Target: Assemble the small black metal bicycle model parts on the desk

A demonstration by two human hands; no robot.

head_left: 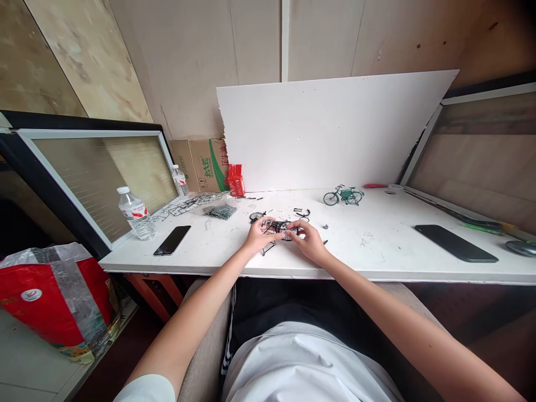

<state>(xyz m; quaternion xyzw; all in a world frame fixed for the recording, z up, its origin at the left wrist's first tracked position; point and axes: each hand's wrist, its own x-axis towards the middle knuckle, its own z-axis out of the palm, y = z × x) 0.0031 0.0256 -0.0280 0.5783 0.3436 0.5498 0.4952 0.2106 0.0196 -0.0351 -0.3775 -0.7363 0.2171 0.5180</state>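
where the tabletop (364,251) ends on the left, a red bag (46,301) sits lower down beyond it, carrying a round white label with a small red mark. on the tabletop, near its front left corner, a large water bottle (137,215) wears a red and white label too small to read. a dark phone (172,240) lies just right of it. farther back, by the left edge, stands a small water bottle (180,181), also with a red and white label. a cardboard box (205,164) at the back left shows big green chinese characters and red ones reading 花生油. just right is a red packet (235,180) with fine white print, unreadable. in front lie thin black frames (180,207) and a clear bag of dark bits (220,210).

near the middle of the front edge, the black model bike parts (280,228) are between the hands: the left hand (259,237) pinches them from the left, the right hand (309,240) pinches beside a wheel, fingers bent. loose black pieces (302,213) lie just behind.

toward the back edge, right of centre, stands a green model bicycle (344,195), then a red tool (376,185). a black phone (456,243) lies near the front right, unmarked as far as can be seen.
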